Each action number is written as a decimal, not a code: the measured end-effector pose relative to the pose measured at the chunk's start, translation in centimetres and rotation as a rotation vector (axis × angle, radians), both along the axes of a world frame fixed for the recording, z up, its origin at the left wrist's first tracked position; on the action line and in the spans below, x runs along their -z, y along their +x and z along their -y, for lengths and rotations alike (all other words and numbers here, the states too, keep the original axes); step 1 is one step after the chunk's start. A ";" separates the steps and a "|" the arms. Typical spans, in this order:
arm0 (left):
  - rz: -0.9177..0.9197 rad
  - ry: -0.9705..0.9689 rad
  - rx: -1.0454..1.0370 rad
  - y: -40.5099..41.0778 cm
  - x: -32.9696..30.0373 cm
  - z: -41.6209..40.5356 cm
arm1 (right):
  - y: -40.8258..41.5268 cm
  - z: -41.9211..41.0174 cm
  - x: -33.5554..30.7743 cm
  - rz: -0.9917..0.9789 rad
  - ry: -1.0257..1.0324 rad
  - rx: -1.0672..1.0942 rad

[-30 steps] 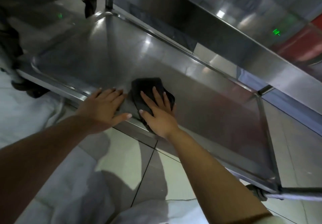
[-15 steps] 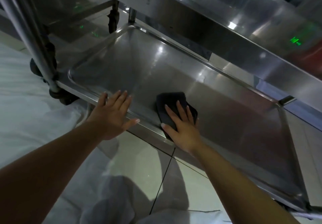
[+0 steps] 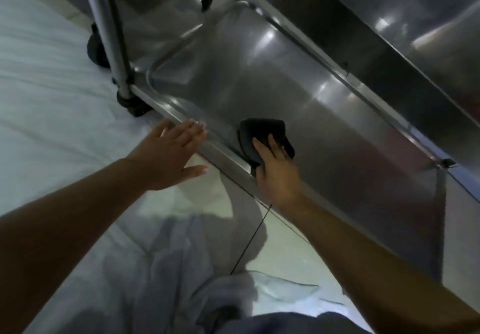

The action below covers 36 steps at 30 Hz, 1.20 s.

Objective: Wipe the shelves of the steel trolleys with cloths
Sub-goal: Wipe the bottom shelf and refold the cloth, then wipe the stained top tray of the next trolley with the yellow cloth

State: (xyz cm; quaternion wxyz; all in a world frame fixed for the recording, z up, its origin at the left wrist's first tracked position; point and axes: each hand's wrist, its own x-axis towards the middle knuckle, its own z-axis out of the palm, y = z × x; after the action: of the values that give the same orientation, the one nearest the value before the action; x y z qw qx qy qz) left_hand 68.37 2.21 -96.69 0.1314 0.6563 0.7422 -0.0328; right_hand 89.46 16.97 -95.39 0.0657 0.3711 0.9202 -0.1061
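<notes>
A steel trolley's bottom shelf (image 3: 298, 79) runs from the upper left to the lower right, with a raised rim along its near edge. A folded black cloth (image 3: 262, 132) lies on the shelf just inside that rim. My right hand (image 3: 278, 170) presses flat on the cloth with straight fingers. My left hand (image 3: 171, 155) is spread flat, its fingertips touching the near rim to the left of the cloth.
The shelf above (image 3: 389, 22) overhangs at the upper right. A steel upright post (image 3: 109, 32) and a black caster (image 3: 132, 106) stand at the shelf's left corner. White sheeting (image 3: 46, 79) covers the floor at left; pale floor tiles (image 3: 272, 242) lie below the shelf.
My right hand has slid the cloth leftward along the near rim. My left hand has moved off the shelf edge so only its fingertips reach the rim. The view has shifted left.
</notes>
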 end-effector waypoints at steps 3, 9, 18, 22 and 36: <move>0.118 -0.100 -0.142 0.1 -2.1 3.4 | -0.5 2.5 -3.5 -0.056 -0.261 -0.029; 0.385 -0.090 -0.429 0.7 -11.9 9.3 | -5.1 9.9 -15.6 -0.235 -0.615 0.135; 0.623 0.194 -0.744 -6.4 -42.2 20.0 | -14.1 20.5 -47.0 -0.406 -0.709 -0.106; 0.704 0.416 -0.797 -9.9 -58.6 23.5 | -18.6 23.0 -62.0 -0.520 -0.674 -0.250; 0.630 0.910 -0.661 -23.5 -91.9 26.8 | -31.7 24.8 -90.5 -0.813 -0.348 -0.620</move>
State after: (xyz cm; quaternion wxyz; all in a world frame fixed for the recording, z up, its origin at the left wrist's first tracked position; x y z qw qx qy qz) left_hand 44.88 -24.55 -4.76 0.0547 0.3613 0.7709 0.5217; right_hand 57.75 -7.86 -4.91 -0.2069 -0.0051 0.9067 -0.3675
